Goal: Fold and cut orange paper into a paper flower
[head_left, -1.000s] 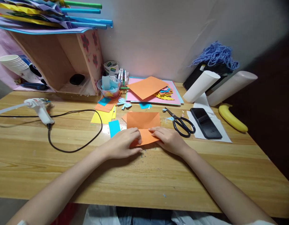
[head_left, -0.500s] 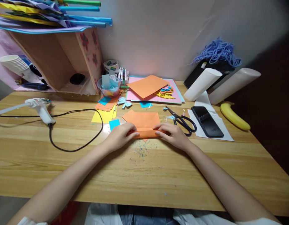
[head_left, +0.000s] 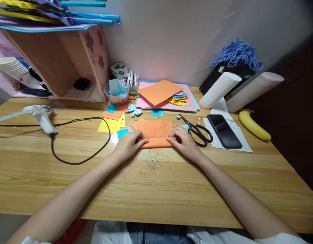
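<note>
An orange sheet of paper [head_left: 153, 130] lies folded on the wooden table [head_left: 156, 183] in front of me. My left hand [head_left: 128, 145] presses its near left edge with the fingertips. On the near right edge my right hand [head_left: 185, 144] pinches the folded flap. A small point of the orange paper sticks out below the fold between my hands. A blue paper square [head_left: 122, 133] peeks out just left of the sheet.
Black scissors [head_left: 198, 130], a black phone [head_left: 224, 130] on white paper, a banana [head_left: 253, 124] and two white rolls [head_left: 218, 89] lie to the right. A glue gun [head_left: 41, 117] with its black cord [head_left: 80, 159] lies left. Coloured paper stacks [head_left: 164, 96], a plastic cup [head_left: 117, 93] and a wooden box [head_left: 60, 62] stand behind.
Both hands have moved the near flap of the orange paper away from me, folding it up over the sheet. The pointed near part now shows only as a small tip.
</note>
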Motion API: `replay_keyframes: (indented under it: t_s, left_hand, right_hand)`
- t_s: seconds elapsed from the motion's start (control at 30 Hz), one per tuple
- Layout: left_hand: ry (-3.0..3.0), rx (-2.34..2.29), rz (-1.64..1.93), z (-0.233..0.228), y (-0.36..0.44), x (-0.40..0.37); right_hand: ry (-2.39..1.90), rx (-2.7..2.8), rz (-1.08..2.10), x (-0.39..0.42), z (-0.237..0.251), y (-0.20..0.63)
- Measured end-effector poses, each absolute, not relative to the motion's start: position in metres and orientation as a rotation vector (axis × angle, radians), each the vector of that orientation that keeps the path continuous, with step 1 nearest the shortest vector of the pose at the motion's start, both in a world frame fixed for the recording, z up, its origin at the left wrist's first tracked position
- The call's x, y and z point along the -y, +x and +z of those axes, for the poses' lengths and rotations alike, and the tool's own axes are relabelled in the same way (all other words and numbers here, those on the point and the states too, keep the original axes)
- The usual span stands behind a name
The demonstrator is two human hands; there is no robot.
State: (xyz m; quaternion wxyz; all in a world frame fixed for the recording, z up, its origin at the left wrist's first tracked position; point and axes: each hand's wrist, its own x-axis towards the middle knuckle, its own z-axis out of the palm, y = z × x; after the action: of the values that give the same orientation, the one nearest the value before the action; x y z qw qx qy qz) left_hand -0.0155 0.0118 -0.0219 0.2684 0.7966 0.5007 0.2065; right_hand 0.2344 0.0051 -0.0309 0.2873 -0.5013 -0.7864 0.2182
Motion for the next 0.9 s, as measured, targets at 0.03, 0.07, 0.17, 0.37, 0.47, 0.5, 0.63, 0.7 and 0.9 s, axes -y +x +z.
replay_keyframes:
  t_s: [0.03,0.07,0.17,0.37,0.47,0.5,0.63,0.7,0.9]
  left_hand:
    - [2.179,-1.361,0.556,-0.022,-0.015,-0.011]
    - [2.225,-1.373,0.561,-0.021,-0.014,-0.011]
    - [2.442,-1.378,0.619,-0.018,-0.013,-0.009]
    - [2.788,-0.9,0.563,-0.014,-0.005,0.0]
    - [2.806,-0.686,0.485,-0.017,0.002,0.007]
    - [2.795,-0.661,0.467,-0.018,0.004,0.009]
    - [2.735,-0.646,0.438,-0.018,0.006,0.011]
    - [2.72,-0.645,0.427,-0.017,0.005,0.01]
    - [2.718,-0.692,0.341,-0.016,0.004,0.01]
  right_hand:
    - [-1.338,2.101,0.589,-0.005,-0.031,0.234]
    - [-1.338,2.099,0.595,-0.005,-0.031,0.234]
    - [-1.342,2.092,0.61,-0.005,-0.03,0.233]
    - [-1.346,2.107,0.604,-0.005,-0.03,0.232]
    - [-1.32,2.108,0.588,-0.006,-0.031,0.233]
    - [-1.314,2.108,0.586,-0.006,-0.031,0.233]
    - [-1.295,2.113,0.58,-0.007,-0.032,0.233]
    - [-1.291,2.114,0.578,-0.006,-0.031,0.233]
    - [-1.317,2.113,0.581,-0.006,-0.029,0.232]
